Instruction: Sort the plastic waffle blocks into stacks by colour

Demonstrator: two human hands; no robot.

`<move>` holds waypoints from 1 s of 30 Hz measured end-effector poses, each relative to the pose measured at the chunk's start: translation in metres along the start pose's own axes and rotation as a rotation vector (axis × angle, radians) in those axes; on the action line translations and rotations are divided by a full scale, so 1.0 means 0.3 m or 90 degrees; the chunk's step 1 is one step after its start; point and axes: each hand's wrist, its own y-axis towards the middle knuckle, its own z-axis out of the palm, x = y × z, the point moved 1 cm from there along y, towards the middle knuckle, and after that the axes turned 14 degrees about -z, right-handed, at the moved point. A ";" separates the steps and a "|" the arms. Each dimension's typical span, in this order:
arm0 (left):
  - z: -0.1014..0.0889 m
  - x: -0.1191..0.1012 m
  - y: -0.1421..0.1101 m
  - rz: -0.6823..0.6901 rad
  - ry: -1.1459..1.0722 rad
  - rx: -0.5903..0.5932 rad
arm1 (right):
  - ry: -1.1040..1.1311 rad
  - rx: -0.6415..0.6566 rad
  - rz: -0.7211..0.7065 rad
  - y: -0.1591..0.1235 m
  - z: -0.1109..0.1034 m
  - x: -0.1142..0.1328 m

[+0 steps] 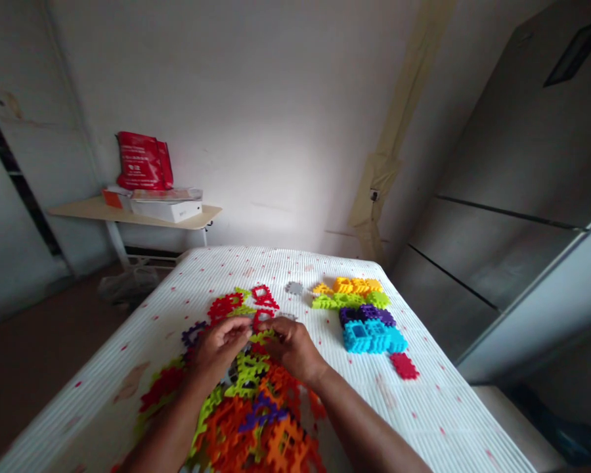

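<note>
Both of my hands are over a heap of toothed plastic interlocking building pieces. A red square-frame building piece (pixel 263 319) shows between them at the far part of the heap. My left hand (pixel 224 343) has its fingers curled together at the piece's left side. From the right, my right hand (pixel 291 345) pinches at its near edge; the fingertips are partly hidden. Below the hands lie lime-green pieces (pixel 249 376) and orange pieces (pixel 231 427), with a purple piece (pixel 263 412) on top. More red pieces (pixel 225 305) lie just beyond my left hand.
Sorted rows of yellow (pixel 358 286), lime (pixel 345 301), purple (pixel 367 315) and light-blue pieces (pixel 374 336) stand at the right. A red piece (pixel 404 366) and a grey piece (pixel 294 288) lie apart on the striped tablecloth (pixel 438 401). Behind is a side table (pixel 86 209) with a red bag (pixel 142 161).
</note>
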 end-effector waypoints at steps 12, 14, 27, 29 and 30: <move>0.002 -0.004 -0.015 0.031 0.089 0.035 | -0.024 -0.121 0.087 -0.010 0.014 -0.019; 0.002 0.004 -0.012 0.030 0.084 0.039 | -0.036 -0.128 0.087 -0.010 0.010 -0.020; -0.005 0.001 -0.005 0.008 0.018 0.015 | -0.139 -0.068 0.025 -0.020 -0.003 -0.026; -0.004 0.003 -0.004 0.006 0.014 0.016 | -0.150 -0.060 0.021 -0.022 -0.003 -0.029; -0.004 0.005 -0.002 0.006 0.012 0.017 | -0.155 -0.059 0.021 -0.022 -0.002 -0.030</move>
